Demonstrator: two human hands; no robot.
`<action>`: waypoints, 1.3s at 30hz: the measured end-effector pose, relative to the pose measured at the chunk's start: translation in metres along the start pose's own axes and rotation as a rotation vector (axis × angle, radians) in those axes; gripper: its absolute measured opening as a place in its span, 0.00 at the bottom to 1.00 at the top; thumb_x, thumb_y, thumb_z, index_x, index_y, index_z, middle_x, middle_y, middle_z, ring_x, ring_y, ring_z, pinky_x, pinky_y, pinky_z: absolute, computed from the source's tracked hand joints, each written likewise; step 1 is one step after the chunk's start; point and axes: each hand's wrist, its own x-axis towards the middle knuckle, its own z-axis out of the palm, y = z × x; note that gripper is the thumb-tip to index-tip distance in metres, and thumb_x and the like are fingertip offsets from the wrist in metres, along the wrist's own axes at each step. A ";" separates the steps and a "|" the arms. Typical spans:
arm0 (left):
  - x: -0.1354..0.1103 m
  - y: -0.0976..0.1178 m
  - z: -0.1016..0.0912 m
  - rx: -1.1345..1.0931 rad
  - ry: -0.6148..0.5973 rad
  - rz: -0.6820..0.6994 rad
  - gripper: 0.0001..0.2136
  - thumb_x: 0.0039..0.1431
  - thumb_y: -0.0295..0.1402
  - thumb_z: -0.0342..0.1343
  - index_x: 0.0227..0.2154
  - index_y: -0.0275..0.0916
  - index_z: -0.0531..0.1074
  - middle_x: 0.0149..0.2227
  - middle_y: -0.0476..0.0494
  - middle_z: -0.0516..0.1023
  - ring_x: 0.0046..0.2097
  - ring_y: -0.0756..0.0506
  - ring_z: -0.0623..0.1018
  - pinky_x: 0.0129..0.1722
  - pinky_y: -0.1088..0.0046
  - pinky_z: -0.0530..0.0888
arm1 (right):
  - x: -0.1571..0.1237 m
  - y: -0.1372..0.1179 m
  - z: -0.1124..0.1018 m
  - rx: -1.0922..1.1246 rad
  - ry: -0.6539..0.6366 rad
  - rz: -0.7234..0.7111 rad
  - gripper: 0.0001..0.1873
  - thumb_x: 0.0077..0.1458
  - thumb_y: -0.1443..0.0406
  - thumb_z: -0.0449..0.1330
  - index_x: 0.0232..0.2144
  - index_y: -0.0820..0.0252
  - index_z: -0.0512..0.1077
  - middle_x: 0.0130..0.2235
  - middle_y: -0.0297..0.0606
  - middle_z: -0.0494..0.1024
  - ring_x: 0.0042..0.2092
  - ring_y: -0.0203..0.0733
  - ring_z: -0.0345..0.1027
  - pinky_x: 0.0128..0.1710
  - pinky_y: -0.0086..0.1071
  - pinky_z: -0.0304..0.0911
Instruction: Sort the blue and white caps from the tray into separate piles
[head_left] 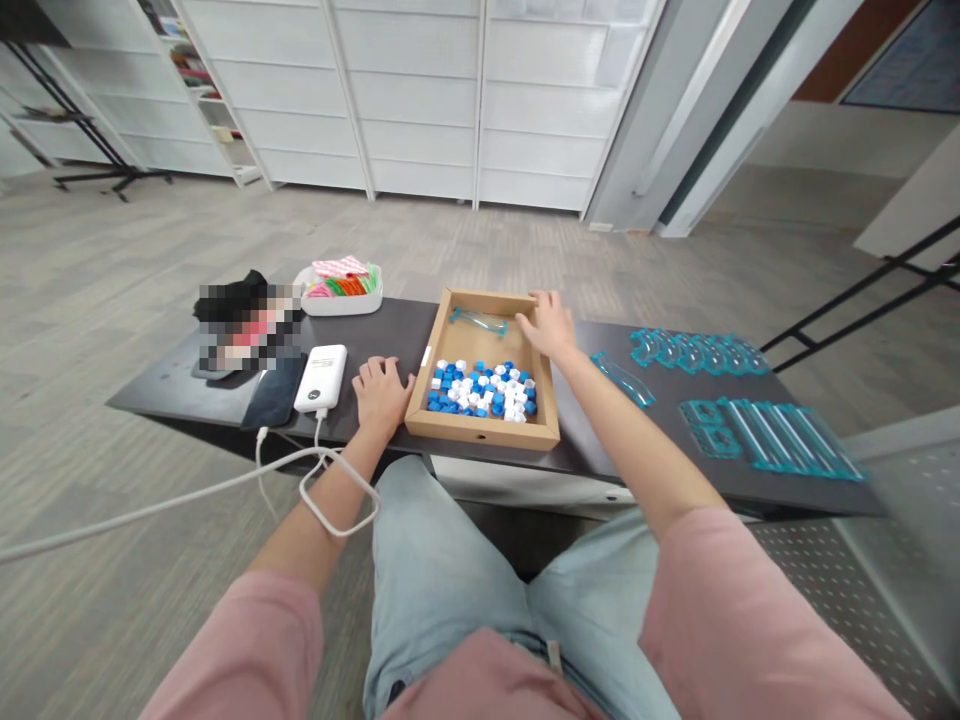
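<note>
A shallow brown cardboard box [480, 434] lies on the dark table in front of me. In its near half are many small blue and white pieces [484, 390], faceted like beads. A clear part with teal ends [480, 321] lies at the far end inside. My right hand [549, 325] is over the box's far right corner, fingers apart and touching the rim, with nothing visible in it. Palm down on the table, my left hand [381, 395] has its fingers spread and its thumb at the box's left side. Another clear teal-edged part [622, 380] lies right of the box.
On the right lie a row of curved teal parts [694, 352], straight teal-ended tubes [787, 438] and flat teal pieces [709, 430]. To the left are a white power bank [321, 378] with a cable [187, 500], a dark phone-like slab [274, 392] and a white tray [341, 303] of colourful items.
</note>
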 end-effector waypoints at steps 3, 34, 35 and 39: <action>0.000 -0.001 0.001 -0.014 -0.004 0.007 0.25 0.78 0.39 0.54 0.71 0.33 0.77 0.70 0.18 0.75 0.71 0.22 0.74 0.69 0.44 0.71 | -0.042 0.058 -0.032 -0.056 0.026 0.040 0.26 0.74 0.56 0.62 0.67 0.60 0.77 0.65 0.61 0.79 0.66 0.71 0.75 0.69 0.64 0.68; 0.000 -0.002 -0.006 -0.005 -0.013 0.004 0.27 0.78 0.42 0.50 0.71 0.33 0.75 0.71 0.15 0.74 0.71 0.21 0.73 0.70 0.43 0.70 | -0.142 -0.061 -0.038 0.291 -0.435 -0.485 0.16 0.81 0.53 0.65 0.62 0.45 0.86 0.68 0.43 0.85 0.72 0.59 0.70 0.75 0.56 0.57; 0.000 -0.002 -0.006 -0.009 -0.013 0.006 0.27 0.78 0.42 0.50 0.71 0.33 0.75 0.71 0.15 0.73 0.71 0.21 0.73 0.70 0.42 0.70 | -0.148 -0.048 -0.045 0.286 -0.390 -0.459 0.16 0.81 0.53 0.63 0.62 0.45 0.86 0.69 0.43 0.85 0.72 0.59 0.70 0.74 0.56 0.57; 0.001 -0.006 -0.003 -0.024 -0.015 -0.004 0.26 0.78 0.41 0.53 0.70 0.32 0.75 0.72 0.14 0.72 0.72 0.19 0.72 0.71 0.39 0.70 | -0.184 0.029 -0.076 0.141 -0.134 -0.176 0.19 0.81 0.55 0.60 0.65 0.48 0.83 0.71 0.49 0.81 0.71 0.62 0.70 0.73 0.58 0.61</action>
